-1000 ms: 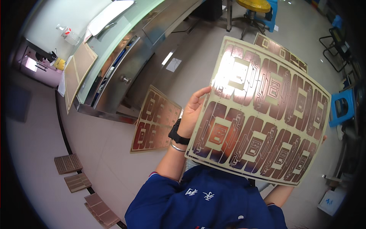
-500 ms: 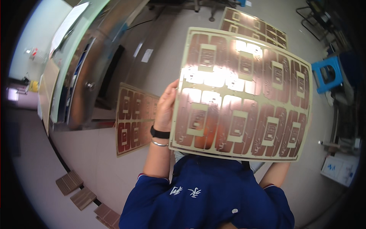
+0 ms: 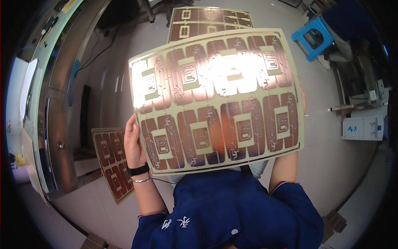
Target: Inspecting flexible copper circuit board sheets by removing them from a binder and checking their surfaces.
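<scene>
A large copper-patterned circuit board panel with a pale yellow-green border is held up in front of my chest, tilted, its etched face toward me. Bright glare lies across its upper row of patterns. My left hand grips the panel's left edge, with part of the fingers hidden behind it. At the opposite edge only a sliver of my right hand shows; the rest is behind the panel, with the forearm rising from below.
Beyond the panel is another copper-patterned board. More such panels lean low at the left, beside a metal-sided workbench. At the right are a blue plastic stool, a seated person's legs and a white box.
My view has turned, so the surroundings sit differently in the picture. The panel has moved leftward in view and its slant has reversed, the right side now higher. Both hands stay on it.
</scene>
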A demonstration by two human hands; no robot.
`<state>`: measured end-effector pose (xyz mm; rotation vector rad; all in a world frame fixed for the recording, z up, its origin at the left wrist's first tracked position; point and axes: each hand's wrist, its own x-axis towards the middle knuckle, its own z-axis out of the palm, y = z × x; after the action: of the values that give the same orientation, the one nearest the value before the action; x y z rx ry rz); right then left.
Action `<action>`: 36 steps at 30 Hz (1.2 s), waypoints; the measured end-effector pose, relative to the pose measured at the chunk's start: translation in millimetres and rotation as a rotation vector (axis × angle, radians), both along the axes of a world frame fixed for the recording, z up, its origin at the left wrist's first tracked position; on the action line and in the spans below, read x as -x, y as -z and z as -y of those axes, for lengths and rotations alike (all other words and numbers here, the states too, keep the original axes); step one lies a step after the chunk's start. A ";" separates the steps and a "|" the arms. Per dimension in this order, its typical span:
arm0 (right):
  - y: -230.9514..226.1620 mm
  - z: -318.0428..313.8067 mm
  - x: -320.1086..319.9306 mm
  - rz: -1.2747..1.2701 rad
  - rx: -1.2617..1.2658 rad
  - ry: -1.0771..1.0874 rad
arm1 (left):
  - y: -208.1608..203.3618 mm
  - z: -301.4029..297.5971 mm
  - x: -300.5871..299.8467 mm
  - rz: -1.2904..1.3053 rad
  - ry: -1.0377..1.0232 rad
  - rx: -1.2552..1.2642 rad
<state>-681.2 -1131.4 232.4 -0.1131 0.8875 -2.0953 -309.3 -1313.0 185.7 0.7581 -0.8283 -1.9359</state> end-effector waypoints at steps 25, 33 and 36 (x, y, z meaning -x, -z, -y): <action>-19.0 8.6 -9.1 -0.099 -0.163 0.223 | 6.2 -3.3 1.8 0.164 -0.107 -0.051; -35.9 7.4 -13.0 -0.185 -0.179 0.079 | -5.6 -7.3 2.9 0.160 -0.137 -0.042; -19.9 -6.2 18.8 -0.361 -0.097 -0.043 | -12.2 -9.7 6.9 0.156 -0.222 -0.030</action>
<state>-700.1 -1125.2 252.3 -0.4665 1.1870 -2.0199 -316.1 -1303.3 197.9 0.9868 -0.7741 -1.7112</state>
